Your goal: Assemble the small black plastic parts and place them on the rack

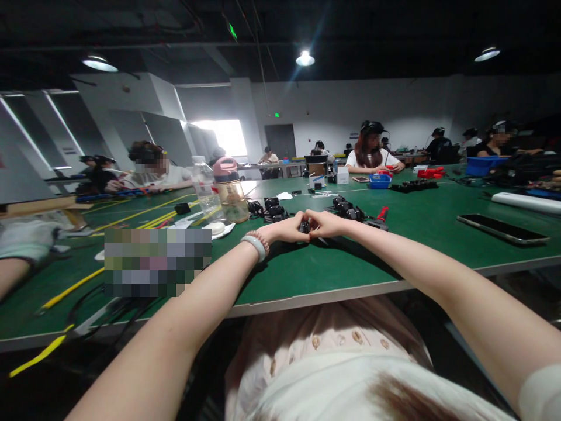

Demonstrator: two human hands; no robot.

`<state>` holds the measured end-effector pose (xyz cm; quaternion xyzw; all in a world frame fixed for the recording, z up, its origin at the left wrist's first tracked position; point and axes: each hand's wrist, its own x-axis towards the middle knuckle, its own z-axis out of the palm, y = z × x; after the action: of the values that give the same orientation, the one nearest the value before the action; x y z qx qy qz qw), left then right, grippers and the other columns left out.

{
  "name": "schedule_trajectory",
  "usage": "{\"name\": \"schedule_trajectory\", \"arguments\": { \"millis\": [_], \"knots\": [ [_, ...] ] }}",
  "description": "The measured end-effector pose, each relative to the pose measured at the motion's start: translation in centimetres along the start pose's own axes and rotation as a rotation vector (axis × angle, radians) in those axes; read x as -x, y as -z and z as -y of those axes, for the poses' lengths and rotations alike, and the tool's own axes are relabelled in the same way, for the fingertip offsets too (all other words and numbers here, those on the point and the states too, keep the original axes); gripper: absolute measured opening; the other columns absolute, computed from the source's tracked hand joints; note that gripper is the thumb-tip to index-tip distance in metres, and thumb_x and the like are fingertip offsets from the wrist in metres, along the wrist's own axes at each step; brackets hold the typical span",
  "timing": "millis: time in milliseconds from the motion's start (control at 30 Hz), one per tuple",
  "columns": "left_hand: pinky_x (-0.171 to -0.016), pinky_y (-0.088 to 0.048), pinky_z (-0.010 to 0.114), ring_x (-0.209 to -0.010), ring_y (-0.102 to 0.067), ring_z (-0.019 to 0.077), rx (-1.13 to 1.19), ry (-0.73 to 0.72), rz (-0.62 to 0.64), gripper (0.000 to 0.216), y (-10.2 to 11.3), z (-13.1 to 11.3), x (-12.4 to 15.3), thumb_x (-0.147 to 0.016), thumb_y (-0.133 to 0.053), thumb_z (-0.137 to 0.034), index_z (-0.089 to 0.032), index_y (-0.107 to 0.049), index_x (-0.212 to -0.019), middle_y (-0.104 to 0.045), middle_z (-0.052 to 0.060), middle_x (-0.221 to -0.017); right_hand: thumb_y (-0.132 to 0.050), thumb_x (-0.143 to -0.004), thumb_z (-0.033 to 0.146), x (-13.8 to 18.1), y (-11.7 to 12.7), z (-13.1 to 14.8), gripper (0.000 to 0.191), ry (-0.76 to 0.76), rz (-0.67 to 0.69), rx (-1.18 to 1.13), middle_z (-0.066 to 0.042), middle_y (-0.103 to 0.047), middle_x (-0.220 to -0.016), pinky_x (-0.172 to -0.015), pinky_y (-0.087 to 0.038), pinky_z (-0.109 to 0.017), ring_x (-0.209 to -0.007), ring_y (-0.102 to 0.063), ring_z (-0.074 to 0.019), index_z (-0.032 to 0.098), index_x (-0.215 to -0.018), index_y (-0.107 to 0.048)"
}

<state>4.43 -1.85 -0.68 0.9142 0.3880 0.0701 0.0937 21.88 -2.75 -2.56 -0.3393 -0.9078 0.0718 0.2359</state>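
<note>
Close together over the green table (350, 260), both of my hands grip one small black part (304, 227), mostly covered by my fingers. My left hand (290, 228) holds it from the left, and a bracelet circles that wrist. From the other side, the fingers of my right hand (323, 224) close on the same part. What kind of part it is, I cannot make out. Just beyond my hands lie black jointed parts (346, 208) on the right and more black parts (274, 208) on the left. Red-handled pliers (383, 215) rest right of my right hand.
A tan bottle with a pink lid (231, 196) and a clear bottle (204, 187) stand left. A phone (502, 228) lies at right. Blue bins (379, 181) sit farther back. A gloved hand (28, 237) is at far left; several people work around the tables.
</note>
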Motion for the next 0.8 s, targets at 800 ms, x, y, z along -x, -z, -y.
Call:
{"name": "schedule_trajectory", "arguments": {
  "millis": [800],
  "knots": [
    [-0.069,-0.040,0.025,-0.084,-0.052,0.0185,0.000,-0.016,0.002,0.065,-0.02,0.37,-0.17,-0.059,-0.053,-0.044,-0.012,-0.030,-0.110,-0.052,0.009,-0.101,-0.055,-0.062,0.029,-0.09,0.13,0.07,0.036,0.008,-0.007,0.010,0.000,-0.058,-0.075,-0.053,-0.035,-0.021,-0.064,-0.053,-0.0124,0.017,-0.093,-0.041]
  ]
}}
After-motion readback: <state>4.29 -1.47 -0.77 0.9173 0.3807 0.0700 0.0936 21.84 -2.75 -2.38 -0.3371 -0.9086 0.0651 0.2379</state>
